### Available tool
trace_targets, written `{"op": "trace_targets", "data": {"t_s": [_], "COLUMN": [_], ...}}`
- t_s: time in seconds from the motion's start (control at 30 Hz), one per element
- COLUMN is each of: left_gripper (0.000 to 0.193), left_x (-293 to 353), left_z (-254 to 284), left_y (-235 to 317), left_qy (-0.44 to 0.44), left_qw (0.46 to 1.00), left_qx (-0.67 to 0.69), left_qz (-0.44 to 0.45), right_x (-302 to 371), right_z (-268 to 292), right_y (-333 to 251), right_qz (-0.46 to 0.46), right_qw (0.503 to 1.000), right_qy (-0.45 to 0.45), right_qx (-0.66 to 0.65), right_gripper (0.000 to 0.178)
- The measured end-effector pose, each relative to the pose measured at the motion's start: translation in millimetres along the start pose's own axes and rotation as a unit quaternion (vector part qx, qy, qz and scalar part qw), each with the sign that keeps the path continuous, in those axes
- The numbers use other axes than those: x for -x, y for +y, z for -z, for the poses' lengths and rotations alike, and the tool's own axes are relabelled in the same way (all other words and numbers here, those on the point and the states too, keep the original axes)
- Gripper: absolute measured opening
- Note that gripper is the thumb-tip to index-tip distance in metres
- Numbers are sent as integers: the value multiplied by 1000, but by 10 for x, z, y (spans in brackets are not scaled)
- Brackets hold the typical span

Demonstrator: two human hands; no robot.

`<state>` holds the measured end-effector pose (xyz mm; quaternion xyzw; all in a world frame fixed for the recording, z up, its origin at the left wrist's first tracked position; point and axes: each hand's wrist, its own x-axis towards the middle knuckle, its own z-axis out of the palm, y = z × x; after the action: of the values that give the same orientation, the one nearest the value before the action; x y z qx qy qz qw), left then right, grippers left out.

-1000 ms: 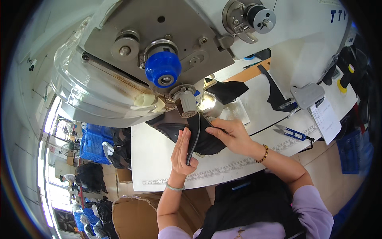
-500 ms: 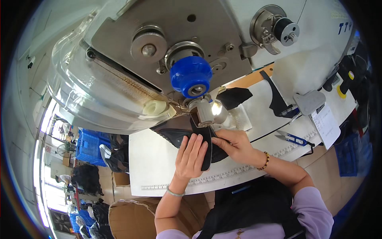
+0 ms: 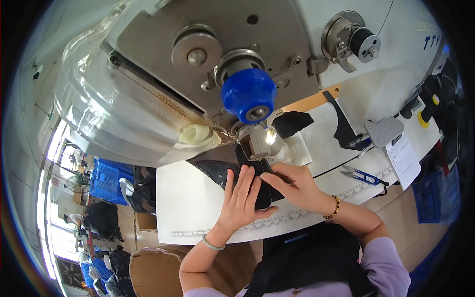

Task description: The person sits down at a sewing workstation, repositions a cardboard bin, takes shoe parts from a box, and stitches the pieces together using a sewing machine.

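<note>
A black shaped piece that looks like part of a shoe upper (image 3: 210,171) lies on the white table under the needle area of a sewing machine (image 3: 148,47). My left hand (image 3: 241,200) rests flat on it, fingers stretched forward and thumb out to the side. On the piece's right side, my right hand (image 3: 297,188) is closed, thumb and forefinger pinching its edge just in front of the machine's lit needle area (image 3: 259,143). The needle tip is too small to make out. A blue knob (image 3: 248,95) sits above, on the machine's face.
Blue-handled thread snips (image 3: 363,175) lie to the right, near a paper sheet (image 3: 403,161). Behind are a black cut piece (image 3: 292,123) and a curved one (image 3: 341,123). A clear guard (image 3: 94,114) hangs at left; a cardboard box (image 3: 156,272) stands below the table (image 3: 183,208).
My left thumb has spread outward from beside the fingers. My right thumb and fingers have shifted slightly on the black piece. The whole view has shifted a little.
</note>
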<state>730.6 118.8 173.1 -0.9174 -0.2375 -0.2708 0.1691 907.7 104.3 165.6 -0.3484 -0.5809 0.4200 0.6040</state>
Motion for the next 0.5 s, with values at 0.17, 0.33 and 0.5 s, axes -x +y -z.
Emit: {"op": "trace_targets", "data": {"t_s": [0.17, 0.33, 0.5], "left_gripper": [37, 50, 58], "left_x": [31, 10, -68], "left_z": [-172, -102, 11], "left_y": [21, 1, 101], "left_qy": [37, 73, 61], "left_qw": [996, 996, 996], "left_qx": [-83, 35, 48], "left_qz": [5, 28, 37], "right_x": [16, -154, -845], "right_z": [-6, 154, 427], "right_y": [-49, 42, 142], "right_qz": [-64, 18, -46], "right_qw": [997, 998, 991], "right_qy": [-4, 56, 127], "right_qx": [-40, 36, 7], "right_gripper": [21, 24, 36]}}
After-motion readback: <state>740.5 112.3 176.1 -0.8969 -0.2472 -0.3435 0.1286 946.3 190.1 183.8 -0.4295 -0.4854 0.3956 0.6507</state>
